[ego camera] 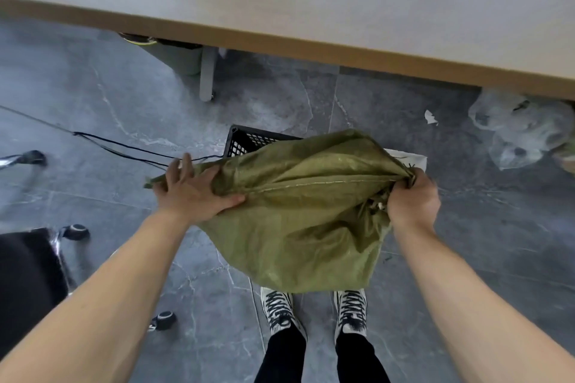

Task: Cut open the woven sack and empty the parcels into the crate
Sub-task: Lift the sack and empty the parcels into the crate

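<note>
An olive-green woven sack point(298, 214) hangs in front of me above a black perforated crate point(249, 141) on the floor. My left hand point(193, 193) grips the sack's left end, fingers spread over the fabric. My right hand point(412, 199) is clenched on the bunched right end, where frayed threads show. The sack covers most of the crate; only its far left corner shows. A white parcel edge point(407, 158) peeks out behind the sack's right side. The crate's inside is hidden.
A long table point(311, 50) with a wooden edge runs across the top. A bin point(183, 56) and a table leg stand under it. Clear plastic wrap point(519, 130) lies at right. A black chair point(28, 277) with castors is at left. Black cord crosses the floor.
</note>
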Motion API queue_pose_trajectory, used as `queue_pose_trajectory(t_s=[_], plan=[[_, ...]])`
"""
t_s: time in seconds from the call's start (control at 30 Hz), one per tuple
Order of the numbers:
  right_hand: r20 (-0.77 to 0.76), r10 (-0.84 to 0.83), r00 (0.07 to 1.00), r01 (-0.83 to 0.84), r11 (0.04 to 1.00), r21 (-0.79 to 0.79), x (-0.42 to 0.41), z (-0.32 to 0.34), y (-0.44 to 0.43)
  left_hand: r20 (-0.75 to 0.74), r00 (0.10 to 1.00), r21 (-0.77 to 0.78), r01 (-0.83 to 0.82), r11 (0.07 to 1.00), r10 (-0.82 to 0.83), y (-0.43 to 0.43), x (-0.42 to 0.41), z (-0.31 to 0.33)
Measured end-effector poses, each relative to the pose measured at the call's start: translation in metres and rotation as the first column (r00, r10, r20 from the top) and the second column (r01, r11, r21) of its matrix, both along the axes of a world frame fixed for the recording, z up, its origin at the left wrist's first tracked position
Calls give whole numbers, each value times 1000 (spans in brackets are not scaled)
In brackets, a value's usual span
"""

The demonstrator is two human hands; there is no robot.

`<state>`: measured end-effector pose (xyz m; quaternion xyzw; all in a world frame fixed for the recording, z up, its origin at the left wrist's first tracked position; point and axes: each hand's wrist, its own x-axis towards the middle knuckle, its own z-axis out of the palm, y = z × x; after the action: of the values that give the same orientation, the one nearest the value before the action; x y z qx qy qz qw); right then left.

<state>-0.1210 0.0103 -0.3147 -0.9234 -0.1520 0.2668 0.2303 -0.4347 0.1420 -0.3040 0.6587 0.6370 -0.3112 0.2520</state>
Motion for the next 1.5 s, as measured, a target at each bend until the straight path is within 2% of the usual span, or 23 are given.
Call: queue_pose_trajectory(t_s=[0.07, 0.17, 0.23, 0.3, 0.37, 0.47, 0.53, 0.6, 0.67, 0.73, 0.8, 0.9, 1.0, 1.13, 1.23, 1.3, 1.37, 1.43, 1.5], plan=[[-13, 3, 1000, -3, 1000, -9, -1, 3, -5, -61, 997, -73, -48, 996, 44, -7, -21, -7], [-48, 5, 999, -7, 999, -46, -1, 7, -4, 77, 944, -177, -305, 936, 322, -25, -35, -20], [-62, 16, 998, -19, 999, -43, -3, 9, -1, 208, 879, -95, -418, 903, 429, -34, -32, -28], [-97, 70, 993, -72, 997, -22, -7, 13, 3, 402, 726, -24, -601, 799, 558, -37, -11, -24], [-160, 168, 973, -171, 985, -7, -16, 23, 11, 569, 554, -34, -723, 690, 608, -36, 23, -8], [-212, 233, 949, -222, 972, 76, -28, 47, 20, 755, 343, -84, -794, 602, 558, -32, 65, 30], [-196, 223, 955, -201, 971, 127, -31, 65, 19, 833, 265, -79, -812, 578, 486, -32, 77, 54], [-208, 246, 947, -218, 964, 151, -33, 78, 12, 847, 291, -47, -793, 607, 445, -34, 74, 64], [-245, 272, 931, -267, 962, 54, -33, 88, 6, 783, 379, -27, -772, 635, 494, -35, 65, 71], [-262, 242, 934, -269, 960, -73, -28, 98, 4, 728, 362, -32, -830, 557, 582, -32, 54, 81], [-224, 197, 955, -205, 979, -15, -22, 108, 5, 738, 373, 56, -864, 500, 562, -28, 45, 94], [-213, 75, 974, -64, 996, 59, -18, 119, 5, 730, 414, 105, -853, 511, 543, -30, 40, 107], [-260, 48, 964, -56, 998, -21, -26, 126, -4, 724, 346, 35, -882, 470, 596, -39, 37, 116], [-239, 14, 971, -19, 1000, -20, -30, 138, -15, 753, 313, 41, -900, 434, 579, -47, 28, 130], [-244, 45, 969, -70, 993, -94, -32, 142, -28, 661, 393, 88, -887, 453, 640, -59, 19, 132], [-225, 54, 973, -80, 991, -108, -30, 145, -33, 647, 447, 144, -867, 477, 617, -62, 13, 137], [-180, 32, 983, -46, 996, -76, -25, 150, -33, 672, 452, 170, -865, 473, 586, -58, 10, 141], [-155, 25, 988, -42, 993, -106, -21, 153, -39, 638, 437, 172, -883, 436, 634, -60, 9, 145], [-190, 111, 976, -145, 974, -175, -24, 158, -47, 616, 435, 151, -884, 443, 657, -64, 11, 153]])
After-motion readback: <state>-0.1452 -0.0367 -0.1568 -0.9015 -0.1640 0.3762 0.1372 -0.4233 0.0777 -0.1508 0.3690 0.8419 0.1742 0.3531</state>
